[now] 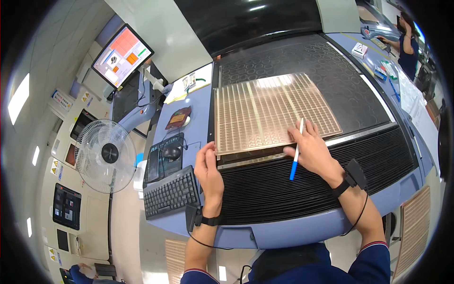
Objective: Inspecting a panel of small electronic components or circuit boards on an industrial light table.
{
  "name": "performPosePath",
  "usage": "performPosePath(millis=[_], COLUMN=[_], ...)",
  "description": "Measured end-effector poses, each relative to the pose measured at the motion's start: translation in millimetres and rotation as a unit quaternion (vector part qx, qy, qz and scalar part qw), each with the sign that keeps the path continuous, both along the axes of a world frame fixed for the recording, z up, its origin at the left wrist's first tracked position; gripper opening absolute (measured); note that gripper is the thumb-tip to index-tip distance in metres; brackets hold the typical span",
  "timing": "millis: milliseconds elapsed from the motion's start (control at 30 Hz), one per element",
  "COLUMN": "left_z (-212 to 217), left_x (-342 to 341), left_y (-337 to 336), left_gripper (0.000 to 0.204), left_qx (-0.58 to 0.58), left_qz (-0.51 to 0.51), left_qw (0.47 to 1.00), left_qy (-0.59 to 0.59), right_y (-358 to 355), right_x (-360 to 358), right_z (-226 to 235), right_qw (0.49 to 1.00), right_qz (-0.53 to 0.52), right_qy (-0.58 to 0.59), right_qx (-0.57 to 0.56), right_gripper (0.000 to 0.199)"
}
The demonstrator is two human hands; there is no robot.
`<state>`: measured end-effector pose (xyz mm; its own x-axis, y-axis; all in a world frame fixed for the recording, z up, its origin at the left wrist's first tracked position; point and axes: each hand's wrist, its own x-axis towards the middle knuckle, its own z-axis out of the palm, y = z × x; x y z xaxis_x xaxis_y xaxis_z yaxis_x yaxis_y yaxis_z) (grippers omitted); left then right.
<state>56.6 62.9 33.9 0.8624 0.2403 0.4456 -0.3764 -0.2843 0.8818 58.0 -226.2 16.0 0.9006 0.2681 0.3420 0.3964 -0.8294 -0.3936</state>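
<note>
A flat copper-coloured circuit board panel (267,113), patterned with rows of small rectangles and paler strips, lies on a dark textured machine bed (352,90). At its near left corner is my left hand (208,173), fingers closed together on the panel's edge. My right hand (312,149) is at the near edge toward the right, its fingertips over the panel. Between the fingers of that hand sits a white marker with a blue end (296,151), the blue end pointing toward me. Both wrists wear black bands with small boxes and cables.
Black ribbed bellows (302,191) stretch across the machine's front. To the left are a keyboard (171,194), a mouse (170,151), papers (191,83) and a monitor (122,57). A fan (106,155) stands farther left. At far right, another person (407,47) works beside a counter.
</note>
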Motion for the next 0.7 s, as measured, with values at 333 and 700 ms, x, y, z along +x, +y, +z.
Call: performPosePath(millis=[333, 700], left_z=[1.6, -7.4], left_x=[-22.6, -13.0], left_y=[-20.7, -27.1], left_gripper=[0.064, 0.059], left_qx=[0.268, 0.399], left_qz=[-0.146, -0.183], left_qw=[0.916, 0.893], left_qy=[-0.260, -0.096], right_y=[-26.5, -4.3], right_x=[-14.8, -22.2], right_z=[66.4, 31.2], right_qw=[0.905, 0.659], right_qz=[-0.144, -0.035], right_qy=[-0.158, 0.301], right_qx=[0.369, 0.688], right_gripper=[0.035, 0.038])
